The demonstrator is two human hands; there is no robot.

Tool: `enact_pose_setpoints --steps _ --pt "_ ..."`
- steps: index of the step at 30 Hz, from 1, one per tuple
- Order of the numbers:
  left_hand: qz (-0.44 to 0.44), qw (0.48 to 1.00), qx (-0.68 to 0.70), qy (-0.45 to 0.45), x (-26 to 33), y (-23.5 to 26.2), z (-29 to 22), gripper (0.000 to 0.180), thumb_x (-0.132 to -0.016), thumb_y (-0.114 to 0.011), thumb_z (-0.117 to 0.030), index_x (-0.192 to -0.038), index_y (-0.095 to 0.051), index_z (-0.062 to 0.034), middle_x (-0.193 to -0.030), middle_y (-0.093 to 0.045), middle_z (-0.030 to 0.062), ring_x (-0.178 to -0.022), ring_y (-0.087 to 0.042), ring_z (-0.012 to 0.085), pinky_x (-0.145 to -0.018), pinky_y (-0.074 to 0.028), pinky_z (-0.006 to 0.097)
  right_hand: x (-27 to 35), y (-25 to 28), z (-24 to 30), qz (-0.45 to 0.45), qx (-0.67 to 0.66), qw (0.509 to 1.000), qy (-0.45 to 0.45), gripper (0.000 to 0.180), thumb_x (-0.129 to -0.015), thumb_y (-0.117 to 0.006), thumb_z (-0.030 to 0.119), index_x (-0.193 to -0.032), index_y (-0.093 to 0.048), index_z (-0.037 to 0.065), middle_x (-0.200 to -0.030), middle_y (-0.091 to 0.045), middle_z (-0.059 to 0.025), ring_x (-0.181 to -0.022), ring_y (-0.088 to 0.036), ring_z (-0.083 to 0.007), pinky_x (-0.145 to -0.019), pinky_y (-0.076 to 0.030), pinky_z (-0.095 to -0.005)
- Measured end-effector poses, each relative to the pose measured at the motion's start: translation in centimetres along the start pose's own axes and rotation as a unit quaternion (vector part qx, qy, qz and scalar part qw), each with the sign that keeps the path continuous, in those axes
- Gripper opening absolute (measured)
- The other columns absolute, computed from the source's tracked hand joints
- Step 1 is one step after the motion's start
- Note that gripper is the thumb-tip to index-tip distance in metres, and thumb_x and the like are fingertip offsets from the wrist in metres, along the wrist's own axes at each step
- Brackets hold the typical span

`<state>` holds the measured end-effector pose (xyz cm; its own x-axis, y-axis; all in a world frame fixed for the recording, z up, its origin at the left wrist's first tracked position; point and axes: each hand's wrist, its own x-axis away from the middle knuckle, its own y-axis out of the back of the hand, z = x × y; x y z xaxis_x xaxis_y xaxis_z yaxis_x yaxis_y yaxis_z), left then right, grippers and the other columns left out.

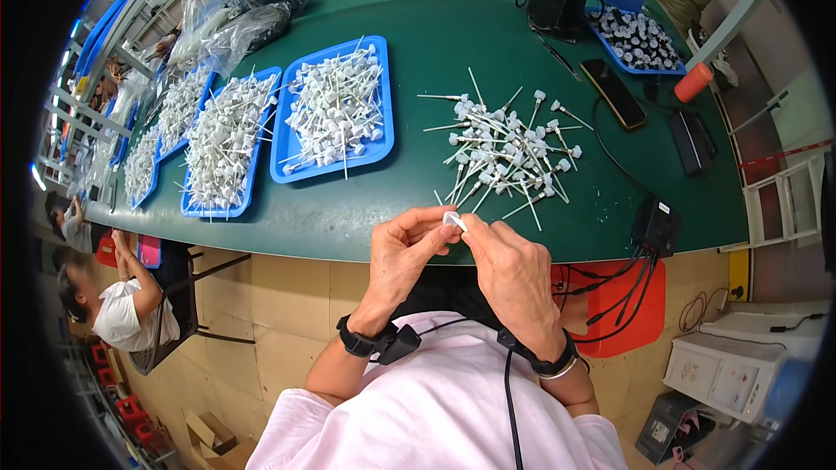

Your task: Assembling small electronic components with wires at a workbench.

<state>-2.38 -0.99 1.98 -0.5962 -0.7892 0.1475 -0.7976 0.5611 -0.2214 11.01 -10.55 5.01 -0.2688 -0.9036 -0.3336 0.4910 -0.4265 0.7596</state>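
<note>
A long dark green counter [488,26] runs across a workshop, carrying blue plastic trays [379,144] heaped with small white plastic pump parts with thin stems. A loose pile of the same white stemmed parts [505,152] lies on the bare counter just beyond the hands. Both hands meet at the counter's near edge. The left hand [402,254] and right hand [514,274] each pinch one small white plastic piece [453,220], which sits between their fingertips, thumb and forefinger of either hand closed on it from opposite sides. A black wristband [359,341] circles each wrist.
</note>
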Motion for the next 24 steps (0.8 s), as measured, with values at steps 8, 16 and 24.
enact_pose_setpoints --steps 8,16,24 --pt "0.000 1.000 0.002 0.001 0.05 0.11 0.19 0.028 -0.090 -0.069 -0.009 -0.115 -0.066 0.0014 -0.099 -0.072 0.0083 -0.085 -0.068 0.0118 -0.070 -0.055 0.023 -0.11 0.29 0.13 0.006 0.011 1.000 0.000 0.019 -0.089 -0.060 0.007 -0.109 -0.061 0.009 -0.069 -0.056 -0.0084 -0.053 -0.061 -0.0292 -0.046 -0.047 -0.0401" --pt "-0.008 1.000 -0.011 -0.007 0.13 -0.03 0.21 0.027 -0.089 -0.070 -0.009 -0.114 -0.066 0.0010 -0.098 -0.072 0.0081 -0.084 -0.068 0.0114 -0.070 -0.054 0.023 -0.14 0.53 0.20 0.007 0.016 1.000 0.001 0.018 -0.089 -0.060 0.008 -0.107 -0.061 0.010 -0.069 -0.056 -0.0081 -0.053 -0.061 -0.0292 -0.046 -0.047 -0.0400" --pt "-0.041 0.997 -0.057 -0.042 0.32 -0.67 0.14 0.025 -0.089 -0.069 -0.006 -0.113 -0.067 0.0007 -0.093 -0.072 0.0077 -0.080 -0.066 0.0097 -0.067 -0.053 0.022 -0.16 0.57 0.10 0.006 0.012 1.000 0.001 0.014 -0.092 -0.061 0.013 -0.105 -0.060 0.009 -0.068 -0.056 -0.0088 -0.053 -0.060 -0.0298 -0.045 -0.046 -0.0400"
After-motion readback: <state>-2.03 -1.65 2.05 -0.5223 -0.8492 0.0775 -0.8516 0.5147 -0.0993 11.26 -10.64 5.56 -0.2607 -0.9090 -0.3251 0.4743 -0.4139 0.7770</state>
